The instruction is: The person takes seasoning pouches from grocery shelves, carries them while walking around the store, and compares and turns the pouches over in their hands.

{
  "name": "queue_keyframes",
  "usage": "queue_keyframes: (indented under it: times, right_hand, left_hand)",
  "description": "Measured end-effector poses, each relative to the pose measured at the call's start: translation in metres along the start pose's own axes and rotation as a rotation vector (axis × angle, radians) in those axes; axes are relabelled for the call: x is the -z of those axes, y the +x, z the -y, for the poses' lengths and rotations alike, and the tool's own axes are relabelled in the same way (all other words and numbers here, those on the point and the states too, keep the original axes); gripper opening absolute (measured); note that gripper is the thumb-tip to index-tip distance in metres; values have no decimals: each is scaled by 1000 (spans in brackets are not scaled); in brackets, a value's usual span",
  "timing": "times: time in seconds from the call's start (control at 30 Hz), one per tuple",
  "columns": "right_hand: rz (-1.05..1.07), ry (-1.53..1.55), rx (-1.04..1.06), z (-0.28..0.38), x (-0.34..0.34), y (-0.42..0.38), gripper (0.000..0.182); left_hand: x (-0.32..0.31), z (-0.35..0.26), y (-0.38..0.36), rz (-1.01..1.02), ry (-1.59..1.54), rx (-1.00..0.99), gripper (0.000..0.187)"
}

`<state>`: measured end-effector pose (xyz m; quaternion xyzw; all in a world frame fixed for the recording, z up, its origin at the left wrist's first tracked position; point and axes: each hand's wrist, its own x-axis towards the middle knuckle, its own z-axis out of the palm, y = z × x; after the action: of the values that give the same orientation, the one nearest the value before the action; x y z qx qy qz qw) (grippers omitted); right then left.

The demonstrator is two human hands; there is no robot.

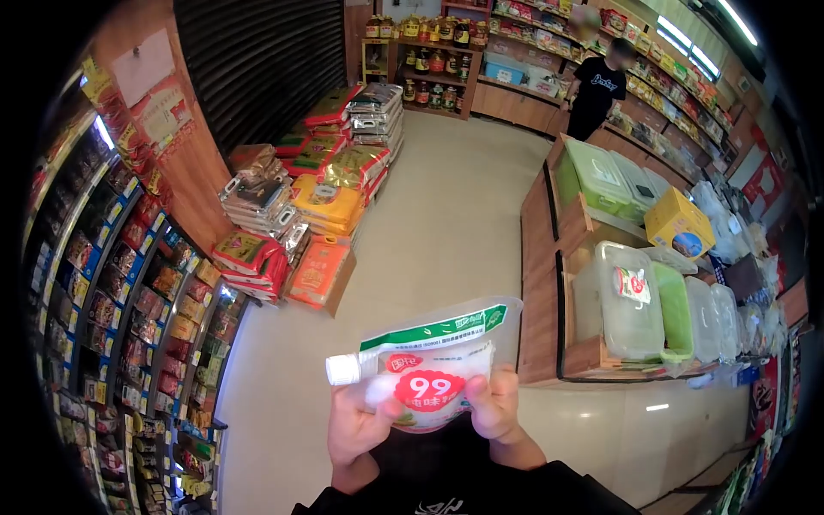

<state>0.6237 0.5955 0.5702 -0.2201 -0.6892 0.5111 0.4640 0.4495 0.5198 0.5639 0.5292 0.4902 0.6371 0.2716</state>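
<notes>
A clear and white pouch [438,360] with a green band, a red oval label and a white screw cap at its left end is held up in front of my chest. My left hand [362,425] grips its lower left side beneath the cap, thumb on the front. My right hand [498,408] holds the lower right side, its thumb also pressed on the front. The fingers behind the pouch are hidden. The pouch's bottom end points up to the right.
Stacked rice bags [330,202] and an orange box [319,273] stand left of the aisle. Snack shelves [129,318] line the far left. Lidded plastic bins [622,300] sit on a wooden counter [541,300] at right. A person [596,90] stands at the back right.
</notes>
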Motion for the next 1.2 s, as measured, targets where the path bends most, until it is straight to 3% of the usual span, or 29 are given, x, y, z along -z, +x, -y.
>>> queue_keyframes:
  times: [0.1, 0.3, 0.4, 0.5, 0.6, 0.77, 0.9, 1.0, 1.2]
  right_hand:
    - [-25, 46, 18, -6, -25, -3, 38]
    - [36, 100, -76, -6, -71, 1, 41]
    - [92, 72, -106, -9, -85, 7, 41]
    - [55, 80, -109, -13, -111, 19, 50]
    - [293, 205, -186, -39, -124, 25, 43]
    - [374, 257, -232, -58, -176, 54, 34]
    - [467, 353, -277, -74, -227, 83, 26]
    - [539, 392, -287, -84, -279, 102, 23]
    - [712, 406, -312, -107, -360, 144, 22]
  left_hand:
    - [17, 4, -3, -73, -39, -65, 48]
    - [59, 19, -33, -160, -3, 52, 56]
    - [80, 18, -39, -101, -14, 89, 59]
    - [82, 8, -34, -348, -13, 60, 67]
    - [111, 14, -32, -356, 24, 40, 78]
    - [157, 29, -33, -474, 174, 8, 49]
    - [196, 35, -34, -613, 222, 30, 41]
    - [250, 36, -43, -548, 323, 71, 38]
    - [326, 32, -30, -627, 393, 231, 28]
